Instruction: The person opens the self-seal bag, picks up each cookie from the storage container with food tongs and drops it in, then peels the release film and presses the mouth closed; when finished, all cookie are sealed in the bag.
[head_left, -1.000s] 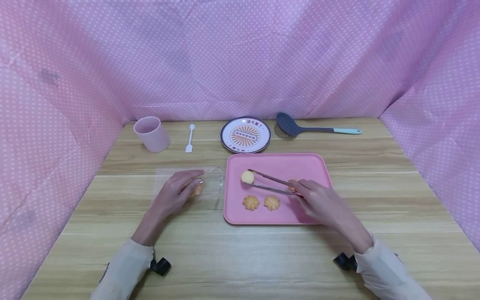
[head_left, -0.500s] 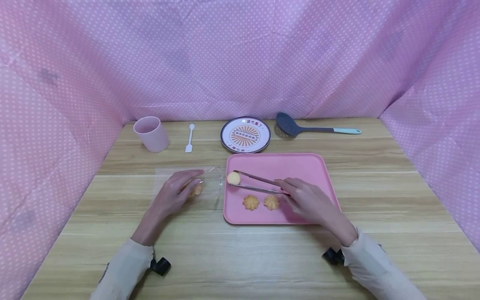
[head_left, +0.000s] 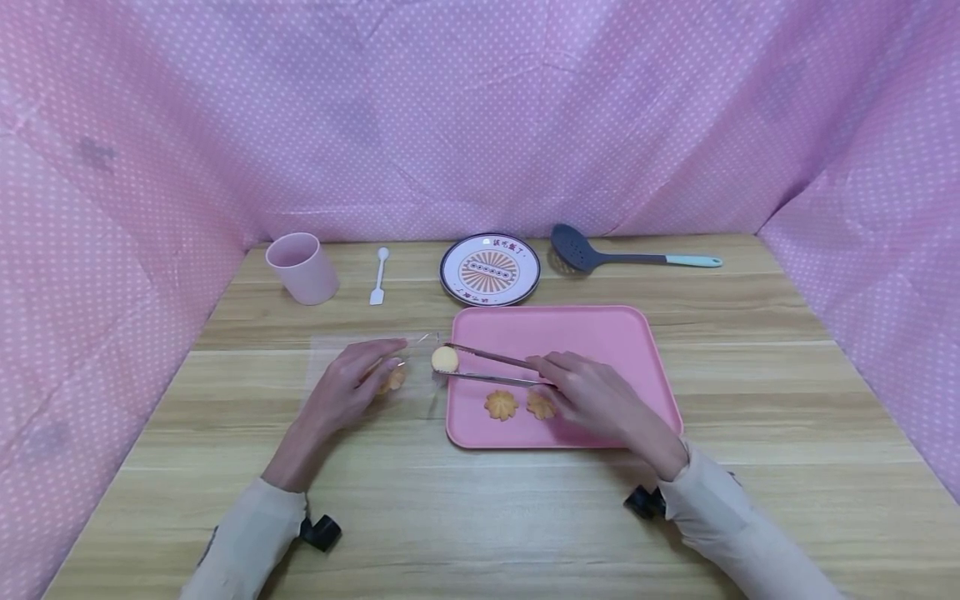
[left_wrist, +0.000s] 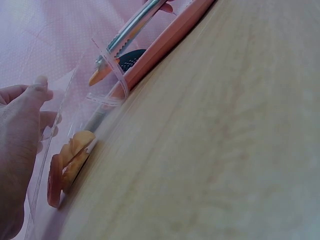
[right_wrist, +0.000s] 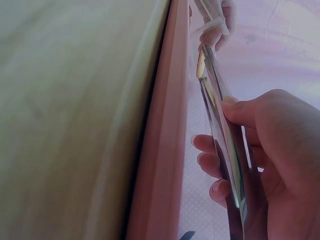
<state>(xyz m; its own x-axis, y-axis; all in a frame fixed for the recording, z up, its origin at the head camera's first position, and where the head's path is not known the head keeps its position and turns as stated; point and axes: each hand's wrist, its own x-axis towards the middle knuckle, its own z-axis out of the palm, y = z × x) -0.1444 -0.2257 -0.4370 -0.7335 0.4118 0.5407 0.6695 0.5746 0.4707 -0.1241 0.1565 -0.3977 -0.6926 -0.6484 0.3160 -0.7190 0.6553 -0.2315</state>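
My right hand (head_left: 592,396) grips metal tongs (head_left: 491,379), fingers and thumb wrapped round both arms in the right wrist view. A round pale cookie (head_left: 445,359) is pinched between the tong tips, at the mouth of a clear plastic bag (head_left: 326,354). With thumb and fingers my left hand (head_left: 352,383) holds the bag's upper film, and the mouth gapes toward the tongs. Several cookies (left_wrist: 72,157) lie inside the bag, partly covered by the left hand in the head view. On the pink tray (head_left: 555,325) lie flower-shaped cookies (head_left: 501,405), one partly behind my right hand.
Along the back of the wooden table (head_left: 480,517) stand a pink cup (head_left: 303,271), a small white spatula (head_left: 379,277), a patterned plate (head_left: 490,269) and a grey skimmer (head_left: 577,250) with a mint handle. Pink dotted cloth (head_left: 480,117) encloses the table's back and sides.
My right hand has moved left, carrying the cookie in the tongs from over the tray, past its left rim, to the bag mouth. My left hand and the bag have stayed in place.
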